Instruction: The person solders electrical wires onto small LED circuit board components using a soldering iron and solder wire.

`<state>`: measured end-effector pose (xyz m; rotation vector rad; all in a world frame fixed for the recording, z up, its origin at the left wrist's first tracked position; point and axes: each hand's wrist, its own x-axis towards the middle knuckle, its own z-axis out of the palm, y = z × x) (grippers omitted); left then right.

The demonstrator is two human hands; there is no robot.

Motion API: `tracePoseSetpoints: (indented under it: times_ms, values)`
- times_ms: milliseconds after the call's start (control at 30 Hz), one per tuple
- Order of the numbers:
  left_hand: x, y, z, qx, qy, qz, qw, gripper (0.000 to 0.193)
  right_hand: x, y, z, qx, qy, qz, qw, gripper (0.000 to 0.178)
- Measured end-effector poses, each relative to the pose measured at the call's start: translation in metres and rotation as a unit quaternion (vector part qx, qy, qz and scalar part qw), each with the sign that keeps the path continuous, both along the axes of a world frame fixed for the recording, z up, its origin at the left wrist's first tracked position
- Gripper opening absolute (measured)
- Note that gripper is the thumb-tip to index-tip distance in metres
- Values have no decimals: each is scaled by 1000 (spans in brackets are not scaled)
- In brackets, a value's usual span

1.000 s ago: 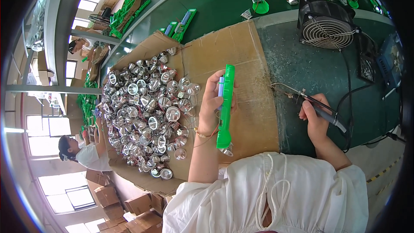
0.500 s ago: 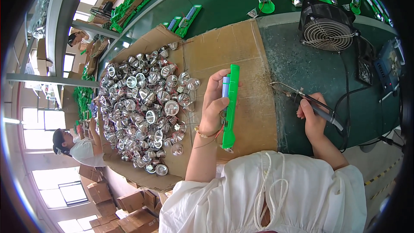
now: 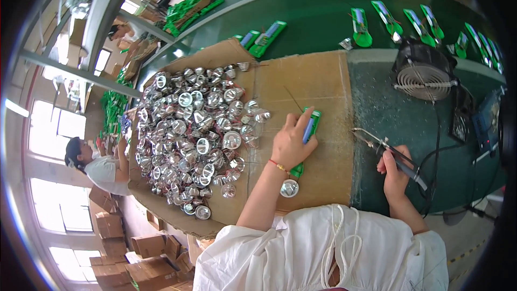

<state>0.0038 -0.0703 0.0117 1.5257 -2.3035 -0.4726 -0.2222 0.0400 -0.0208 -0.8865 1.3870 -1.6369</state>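
My left hand [image 3: 293, 143] is over the cardboard with its fingers closed round a green plastic flashlight housing [image 3: 296, 171]. A blue cylindrical battery [image 3: 309, 129] shows in the housing's upper part; my palm hides its middle. By the housing's near end is a round silver reflector cup [image 3: 289, 187]. My right hand [image 3: 396, 178] grips a soldering iron [image 3: 410, 170] by its dark handle. The iron's thin metal tip points left, over the cardboard's right edge and apart from the housing.
Silver reflector cups [image 3: 202, 145] are heaped on cardboard [image 3: 301, 78] at left. A black fan [image 3: 424, 70] and a blue box-shaped unit [image 3: 489, 118] stand at right, with cables nearby. Several green housings [image 3: 388, 19] lie along the far green surface. Another person [image 3: 105, 170] sits far left.
My left hand has lowered the housing from upright before me onto the cardboard, turning its back upward. The view has shifted; my right hand still holds the soldering iron.
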Motion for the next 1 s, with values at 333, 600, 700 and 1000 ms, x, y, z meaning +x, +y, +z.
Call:
tracePoseSetpoints:
  times_ms: [333,600,700,1000]
  values:
    - [41,27,-2,146,158,53,975,63,0,-2,-6,-5,5,-20,1000,15]
    - [23,1,18,381,480,-2,790,40,-1,-6,-13,1,7,-18,1000,14]
    - [25,-15,19,284,563,51,774,38,1,-5,-12,0,13,-27,1000,16]
    - [182,-114,92,-82,593,162,785,22,4,-8,-12,-1,10,-25,1000,13]
